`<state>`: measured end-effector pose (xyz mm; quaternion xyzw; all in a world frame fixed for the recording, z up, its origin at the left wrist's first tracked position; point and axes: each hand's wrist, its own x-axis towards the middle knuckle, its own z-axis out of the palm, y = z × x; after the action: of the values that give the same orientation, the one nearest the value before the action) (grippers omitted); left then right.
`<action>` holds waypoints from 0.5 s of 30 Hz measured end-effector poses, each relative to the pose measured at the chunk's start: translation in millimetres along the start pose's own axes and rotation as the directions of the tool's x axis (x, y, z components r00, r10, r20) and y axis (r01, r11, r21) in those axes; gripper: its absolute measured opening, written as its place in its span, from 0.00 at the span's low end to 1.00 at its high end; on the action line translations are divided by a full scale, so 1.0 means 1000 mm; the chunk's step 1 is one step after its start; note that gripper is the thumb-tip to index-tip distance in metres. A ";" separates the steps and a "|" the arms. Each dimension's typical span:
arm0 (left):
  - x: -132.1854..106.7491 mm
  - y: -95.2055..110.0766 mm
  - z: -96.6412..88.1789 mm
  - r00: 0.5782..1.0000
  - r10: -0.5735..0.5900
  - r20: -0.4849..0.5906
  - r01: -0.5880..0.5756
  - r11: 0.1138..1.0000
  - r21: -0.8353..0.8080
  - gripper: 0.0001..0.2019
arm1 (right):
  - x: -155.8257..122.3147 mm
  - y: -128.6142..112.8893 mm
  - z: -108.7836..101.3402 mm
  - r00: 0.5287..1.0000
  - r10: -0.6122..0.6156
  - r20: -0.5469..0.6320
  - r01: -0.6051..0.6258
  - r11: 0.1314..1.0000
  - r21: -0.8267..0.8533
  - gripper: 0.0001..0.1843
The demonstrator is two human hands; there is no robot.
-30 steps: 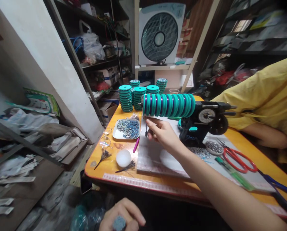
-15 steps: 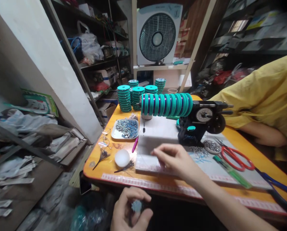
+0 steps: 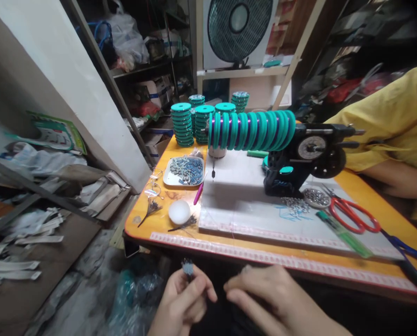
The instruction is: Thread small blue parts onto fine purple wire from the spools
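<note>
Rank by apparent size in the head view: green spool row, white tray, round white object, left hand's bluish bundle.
1. Green spool row
2. White tray
3. Round white object
4. Bluish bundle in left hand (visible part)

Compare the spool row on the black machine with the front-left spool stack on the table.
The spool row lies sideways, its spools on edge; the spool stack stands upright, its spools flat. The black machine carries the spool row above the board; the spool stack rests on the orange table. Purple shows between the spool row's rims, darker bands between the spool stack's. Both have teal-green rims.
</note>
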<state>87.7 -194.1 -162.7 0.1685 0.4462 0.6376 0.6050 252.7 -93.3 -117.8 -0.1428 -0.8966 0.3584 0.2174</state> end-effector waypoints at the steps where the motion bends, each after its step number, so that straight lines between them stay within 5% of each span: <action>1: -0.004 -0.001 -0.005 0.999 -0.033 -0.009 0.033 0.998 -0.054 0.18 | 0.004 -0.001 -0.006 0.997 -0.043 -0.061 0.042 0.999 -0.030 0.10; 4: -0.013 -0.002 -0.017 0.992 -0.094 -0.086 0.082 0.988 -0.133 0.16 | 0.018 0.003 -0.013 0.941 -0.265 -0.210 0.214 0.948 -0.237 0.11; 8: -0.019 -0.005 -0.029 0.979 -0.132 -0.157 0.105 0.980 -0.168 0.19 | 0.040 0.012 0.000 0.850 -0.522 -0.072 0.427 0.762 -0.488 0.16; 15: -0.032 -0.007 -0.032 0.977 -0.043 -0.210 0.037 0.999 -0.029 0.19 | 0.057 0.020 0.025 0.773 -0.629 0.078 0.601 0.687 -0.408 0.14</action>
<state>74.7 -236.4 -174.5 0.0835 0.5029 0.6451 0.5692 193.2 -70.2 -131.1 0.1116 -0.9387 0.0630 0.3201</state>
